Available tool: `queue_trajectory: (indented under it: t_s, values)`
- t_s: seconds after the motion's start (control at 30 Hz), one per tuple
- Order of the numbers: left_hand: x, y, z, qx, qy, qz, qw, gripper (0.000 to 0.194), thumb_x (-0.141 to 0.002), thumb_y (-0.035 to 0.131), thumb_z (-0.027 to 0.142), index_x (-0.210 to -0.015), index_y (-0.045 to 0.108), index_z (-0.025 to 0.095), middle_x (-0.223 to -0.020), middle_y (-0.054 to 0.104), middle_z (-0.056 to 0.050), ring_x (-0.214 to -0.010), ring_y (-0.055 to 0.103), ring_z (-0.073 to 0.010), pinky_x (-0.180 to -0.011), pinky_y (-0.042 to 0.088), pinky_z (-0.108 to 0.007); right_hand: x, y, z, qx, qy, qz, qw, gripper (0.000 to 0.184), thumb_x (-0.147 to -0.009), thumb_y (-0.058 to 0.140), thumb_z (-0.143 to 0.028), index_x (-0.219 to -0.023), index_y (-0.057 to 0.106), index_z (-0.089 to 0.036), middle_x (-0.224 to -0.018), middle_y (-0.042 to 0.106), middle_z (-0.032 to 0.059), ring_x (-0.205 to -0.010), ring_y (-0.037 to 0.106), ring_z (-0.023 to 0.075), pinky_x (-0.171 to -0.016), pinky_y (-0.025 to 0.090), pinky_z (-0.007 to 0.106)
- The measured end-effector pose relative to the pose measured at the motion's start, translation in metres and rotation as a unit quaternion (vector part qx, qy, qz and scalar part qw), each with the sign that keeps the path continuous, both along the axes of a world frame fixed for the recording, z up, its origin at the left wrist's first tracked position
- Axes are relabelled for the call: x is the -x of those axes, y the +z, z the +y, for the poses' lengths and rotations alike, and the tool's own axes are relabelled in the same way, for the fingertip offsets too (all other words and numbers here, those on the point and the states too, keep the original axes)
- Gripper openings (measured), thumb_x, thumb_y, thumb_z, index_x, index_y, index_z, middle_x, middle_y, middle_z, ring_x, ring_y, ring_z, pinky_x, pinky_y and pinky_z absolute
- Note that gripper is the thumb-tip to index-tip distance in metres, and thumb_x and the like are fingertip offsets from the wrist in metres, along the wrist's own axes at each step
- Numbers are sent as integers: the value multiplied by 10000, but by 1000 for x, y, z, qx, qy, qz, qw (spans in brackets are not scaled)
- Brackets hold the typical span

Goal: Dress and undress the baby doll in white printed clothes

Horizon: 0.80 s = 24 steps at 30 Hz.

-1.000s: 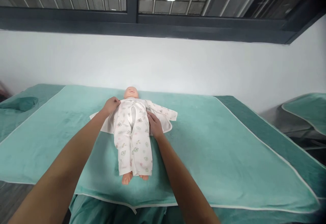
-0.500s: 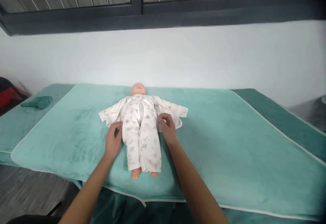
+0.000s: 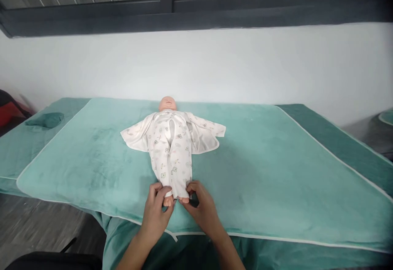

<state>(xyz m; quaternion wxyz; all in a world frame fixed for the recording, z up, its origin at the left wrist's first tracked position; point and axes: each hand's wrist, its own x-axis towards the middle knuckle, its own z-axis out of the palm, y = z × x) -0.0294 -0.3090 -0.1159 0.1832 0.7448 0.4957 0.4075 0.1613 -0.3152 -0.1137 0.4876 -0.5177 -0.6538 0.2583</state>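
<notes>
A baby doll [image 3: 170,143] lies on its back on a teal towel [image 3: 260,167], head toward the wall. It wears white printed trousers, and an open white jacket is spread out under its arms. My left hand [image 3: 156,210] is at the doll's left-side foot, fingers curled round the trouser cuff there. My right hand [image 3: 201,206] is at the other foot, fingers pinched on that cuff. Both bare feet show between my hands.
The towel covers a darker green bed [image 3: 331,127] that runs along a white wall under a dark window frame. A rolled green cloth [image 3: 45,119] lies at the far left. A red and black object [image 3: 7,112] sits at the left edge.
Both hands have slid down from the doll's chest and waist to its feet, and now hold the trouser cuffs. The view has shifted slightly right.
</notes>
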Motion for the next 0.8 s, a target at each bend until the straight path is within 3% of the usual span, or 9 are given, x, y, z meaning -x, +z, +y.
queue_trajectory:
  t_s: [0.23, 0.43, 0.6, 0.7, 0.8]
  values:
    - [-11, 5, -6, -53, 52, 16, 997, 300, -845, 513, 72, -1011, 651, 280, -934, 469, -59, -795, 566, -186, -675, 554, -324, -1, -6, 0, -11, -2, -25, 1000, 260, -914, 675, -311, -766, 472, -246, -763, 563, -8, -706, 550, 173, -652, 429, 307]
    - [9, 4, -8, -6, 19, -9, 1000, 242, -937, 504, 155, -1047, 665, 298, -929, 507, -52, -813, 599, -184, -682, 568, -301, -2, 5, -10, 4, 33, 44, 998, 303, -943, 632, -304, -720, 436, -247, -768, 555, 7, -710, 545, 179, -646, 434, 323]
    - [35, 26, -8, 19, -81, -2, 997, 232, -972, 491, 170, -1069, 654, 304, -964, 570, -49, -891, 635, -177, -769, 569, -297, -7, 29, -29, 2, 20, 86, 996, 318, -954, 575, -262, -689, 401, -245, -744, 495, 3, -664, 501, 173, -597, 401, 316]
    - [42, 42, -11, 37, -93, -6, 995, 196, -982, 498, 219, -1050, 658, 310, -967, 599, -57, -886, 635, -185, -750, 563, -305, -11, 41, -37, -13, -14, 79, 997, 306, -949, 559, -242, -688, 399, -250, -749, 496, 11, -671, 496, 185, -592, 393, 322]
    - [44, 47, -17, 42, -98, -14, 994, 240, -992, 466, 248, -915, 687, 300, -889, 597, -60, -800, 623, -185, -671, 541, -306, -14, 43, -41, -14, 12, 25, 1000, 277, -937, 535, -199, -697, 405, -248, -772, 507, 18, -684, 505, 186, -594, 405, 319]
